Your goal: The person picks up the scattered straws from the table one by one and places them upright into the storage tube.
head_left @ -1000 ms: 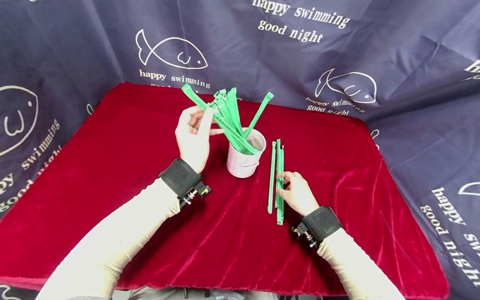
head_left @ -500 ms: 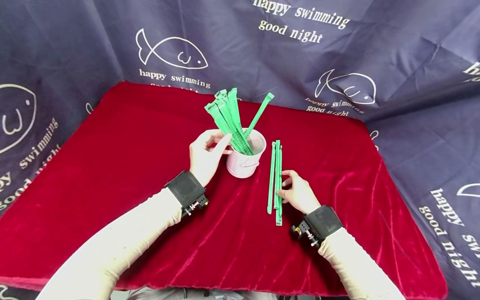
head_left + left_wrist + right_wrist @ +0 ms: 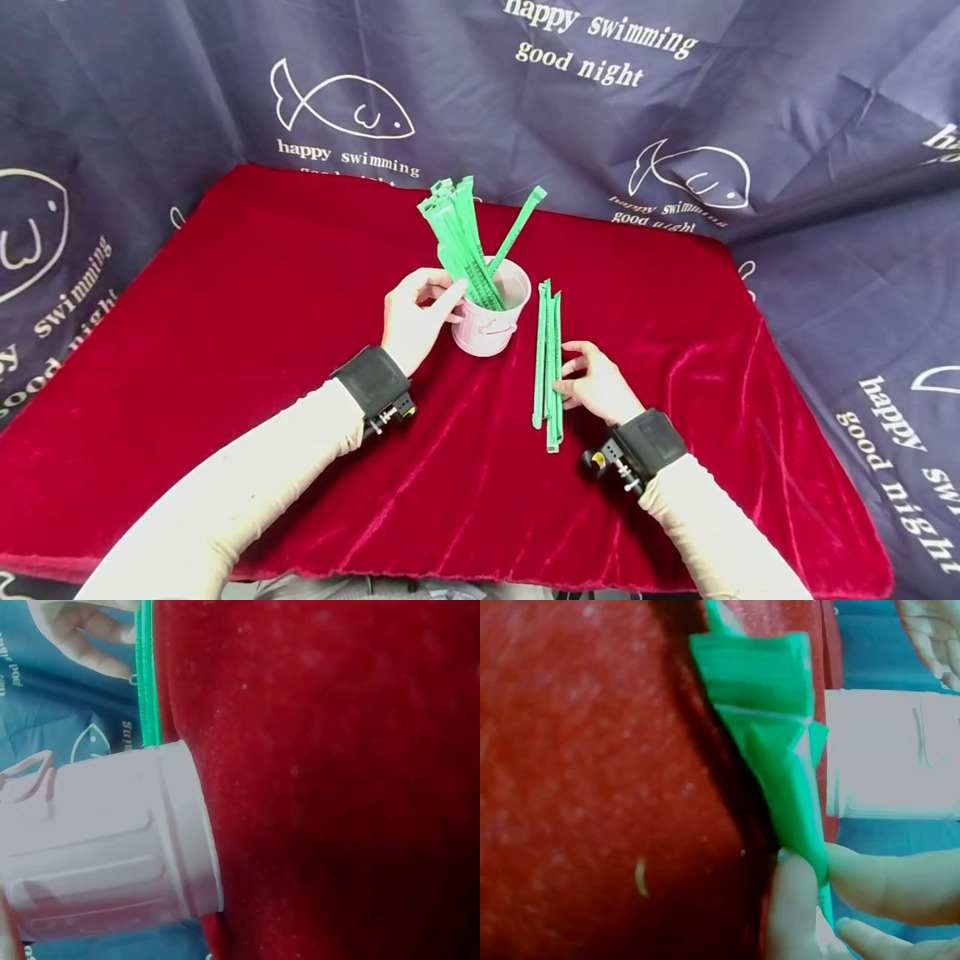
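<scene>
A bundle of slim green wrapped sticks [image 3: 457,237] with flat crimped ends leans in a small pink bucket [image 3: 480,329]. One stick [image 3: 517,227] leans separately to the right. At the bucket's left rim is my left hand [image 3: 416,317], thumb and fingers relaxed close to the bundle; a fingertip [image 3: 6,934] shows beside the bucket wall in the left wrist view. Several more green sticks [image 3: 549,358] lie side by side right of the bucket. My right hand [image 3: 600,387] pinches one of these green sticks [image 3: 769,720] between thumb and fingers; its crimped end faces the right wrist camera.
Red velvet cloth [image 3: 300,467] covers the table. A dark blue curtain [image 3: 487,100] with white fish and lettering surrounds the far side and both flanks. Each wrist wears a black strap [image 3: 371,383] with a small camera mount.
My left hand has let go of a green stick, which now stands with the bundle, and has come down to the rim. The lying sticks have shifted slightly left at my right hand.
</scene>
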`<action>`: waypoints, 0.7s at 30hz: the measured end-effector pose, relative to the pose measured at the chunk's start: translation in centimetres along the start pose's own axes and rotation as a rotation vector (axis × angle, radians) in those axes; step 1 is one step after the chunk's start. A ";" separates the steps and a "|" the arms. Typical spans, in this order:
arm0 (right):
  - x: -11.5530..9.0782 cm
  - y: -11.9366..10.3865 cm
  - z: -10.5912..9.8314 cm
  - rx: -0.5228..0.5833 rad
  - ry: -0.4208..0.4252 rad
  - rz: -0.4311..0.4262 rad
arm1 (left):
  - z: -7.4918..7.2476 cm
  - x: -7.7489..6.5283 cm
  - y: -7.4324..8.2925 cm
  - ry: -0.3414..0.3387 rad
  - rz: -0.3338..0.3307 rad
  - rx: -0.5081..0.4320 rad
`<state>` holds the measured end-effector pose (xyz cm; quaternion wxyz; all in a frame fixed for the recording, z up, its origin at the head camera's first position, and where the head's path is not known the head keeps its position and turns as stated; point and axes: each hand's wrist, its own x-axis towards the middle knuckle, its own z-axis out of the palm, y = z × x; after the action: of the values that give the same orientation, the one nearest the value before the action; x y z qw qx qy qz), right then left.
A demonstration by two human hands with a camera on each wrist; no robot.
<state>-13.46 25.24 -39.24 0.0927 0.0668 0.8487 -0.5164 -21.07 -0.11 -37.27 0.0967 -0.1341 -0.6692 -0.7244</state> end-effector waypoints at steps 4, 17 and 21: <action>0.0 -0.5 -0.1 0.007 0.033 -0.001 | 0.0 0.0 0.3 -0.017 -0.043 -0.076; -0.8 -2.9 0.4 0.051 0.178 -0.152 | 0.5 -0.3 1.3 -0.148 -0.137 -0.032; -1.3 -3.8 1.1 0.061 0.218 -0.236 | 1.2 -0.6 1.8 -0.192 -0.097 0.104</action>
<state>-12.88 22.52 -36.09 -0.0634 0.0252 0.8396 -0.5389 -19.83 0.89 -35.68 0.0038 -0.1650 -0.7178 -0.6765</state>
